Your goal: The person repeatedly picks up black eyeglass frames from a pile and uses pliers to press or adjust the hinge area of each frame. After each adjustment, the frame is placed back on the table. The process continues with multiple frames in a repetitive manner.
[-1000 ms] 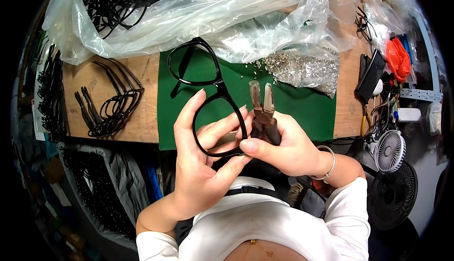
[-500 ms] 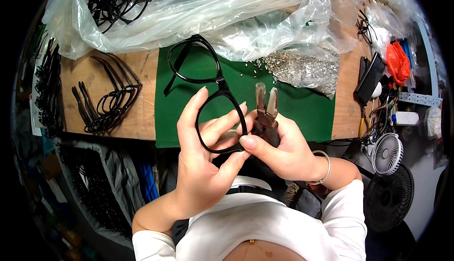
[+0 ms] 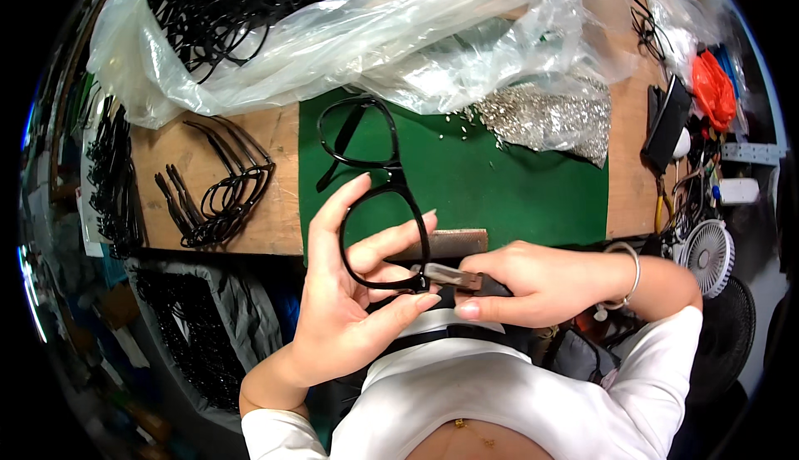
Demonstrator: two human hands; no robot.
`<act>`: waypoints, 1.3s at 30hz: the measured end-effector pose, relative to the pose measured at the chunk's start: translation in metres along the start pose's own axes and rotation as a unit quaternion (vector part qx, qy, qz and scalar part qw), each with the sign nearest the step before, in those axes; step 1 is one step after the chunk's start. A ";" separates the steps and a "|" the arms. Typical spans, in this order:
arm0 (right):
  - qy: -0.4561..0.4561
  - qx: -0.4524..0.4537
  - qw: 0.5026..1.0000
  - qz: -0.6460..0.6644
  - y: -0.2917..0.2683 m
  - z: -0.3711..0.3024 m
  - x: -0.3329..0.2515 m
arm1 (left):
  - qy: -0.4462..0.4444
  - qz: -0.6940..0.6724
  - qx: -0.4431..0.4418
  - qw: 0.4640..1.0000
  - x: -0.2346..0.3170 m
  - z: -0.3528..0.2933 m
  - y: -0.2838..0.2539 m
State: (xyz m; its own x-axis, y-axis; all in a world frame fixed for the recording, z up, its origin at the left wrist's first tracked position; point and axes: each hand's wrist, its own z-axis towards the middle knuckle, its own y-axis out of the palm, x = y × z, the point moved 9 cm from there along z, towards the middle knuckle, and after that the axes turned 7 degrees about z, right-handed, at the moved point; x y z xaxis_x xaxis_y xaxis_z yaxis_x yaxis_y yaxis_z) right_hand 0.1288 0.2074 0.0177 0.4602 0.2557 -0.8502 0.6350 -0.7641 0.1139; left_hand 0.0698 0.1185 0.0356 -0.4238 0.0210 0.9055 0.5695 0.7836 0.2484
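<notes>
My left hand (image 3: 329,293) holds a black eyeglass frame (image 3: 397,175), its fingers around the nearer lens rim and the thumb by the end corner. At the far end, one temple arm is folded back; the lens openings look empty. Closed around a pair of pliers (image 3: 454,276), my right hand (image 3: 537,283) brings the jaws sideways to the near corner of the frame. The jaws appear to touch that corner; what lies between them is too small to tell. A flat grey-brown block (image 3: 458,240) rests at the edge of the green mat (image 3: 533,198), just beyond the pliers.
Clear plastic sheeting (image 3: 333,52) covers the back, with many black frames (image 3: 225,10) under it. A bag of tiny silvery pieces (image 3: 553,119) lies on the mat, some spilled. More black frames (image 3: 233,189) stand left. A phone (image 3: 668,123) and a fan (image 3: 707,258) are right.
The pliers have swung from pointing away, jaws apart, to lying sideways against the frame's near corner. My right hand turned and moved right. The view has shifted slightly.
</notes>
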 end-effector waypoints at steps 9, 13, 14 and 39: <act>-0.007 0.038 0.994 -0.102 -0.007 0.003 -0.005 | 0.010 0.050 -0.065 0.997 -0.006 0.002 0.011; 0.023 0.086 0.983 -0.158 -0.012 0.005 0.004 | 0.017 0.052 -0.052 0.997 -0.012 0.004 0.013; 0.031 0.083 0.983 -0.159 -0.012 0.005 0.006 | 0.018 0.054 -0.048 0.997 -0.011 0.005 0.013; -0.036 0.451 0.854 -0.257 -0.110 -0.011 0.057 | -0.002 -0.050 -0.056 0.997 -0.062 -0.011 0.009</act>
State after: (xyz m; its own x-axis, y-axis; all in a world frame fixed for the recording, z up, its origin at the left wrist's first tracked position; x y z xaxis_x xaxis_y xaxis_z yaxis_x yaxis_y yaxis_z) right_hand 0.0916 0.3127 -0.0381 0.2035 0.6830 -0.7015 -0.0098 -0.7151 -0.6990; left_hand 0.1085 0.1171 -0.0142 -0.4849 -0.0518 0.8730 0.5994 0.7073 0.3749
